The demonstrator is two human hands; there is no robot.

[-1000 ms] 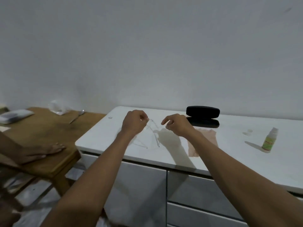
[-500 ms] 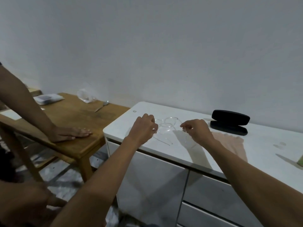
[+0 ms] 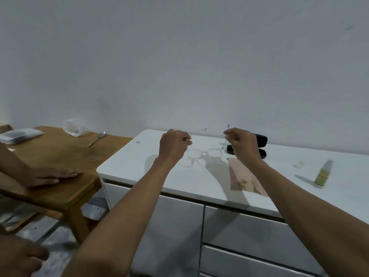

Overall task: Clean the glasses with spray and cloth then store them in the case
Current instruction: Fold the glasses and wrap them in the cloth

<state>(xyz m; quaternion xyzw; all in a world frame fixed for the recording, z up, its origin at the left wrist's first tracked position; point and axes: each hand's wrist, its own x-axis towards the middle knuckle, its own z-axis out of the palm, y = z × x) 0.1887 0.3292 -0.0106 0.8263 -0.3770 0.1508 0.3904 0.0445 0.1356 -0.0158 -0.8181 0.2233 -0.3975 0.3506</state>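
clear glasses (image 3: 204, 153) hang between left hand (image 3: 174, 145) and right hand (image 3: 242, 144), each pinching a temple.

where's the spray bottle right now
In the head view, the spray bottle stands upright on the white cabinet top at far right, right of the cloth.

A glossy white cabinet top (image 3: 139, 172) with rounded corners carries a black oblong glasses case (image 3: 261, 141), open, against its back edge. A beige rectangular cloth (image 3: 242, 177) lies flat near the front edge, mid-top. Toward the right edge stands a small green spray bottle (image 3: 323, 175), upright, with what may be its clear cap (image 3: 299, 164) just beside it. A tiny clear object (image 3: 138, 141) sits at the back left corner.
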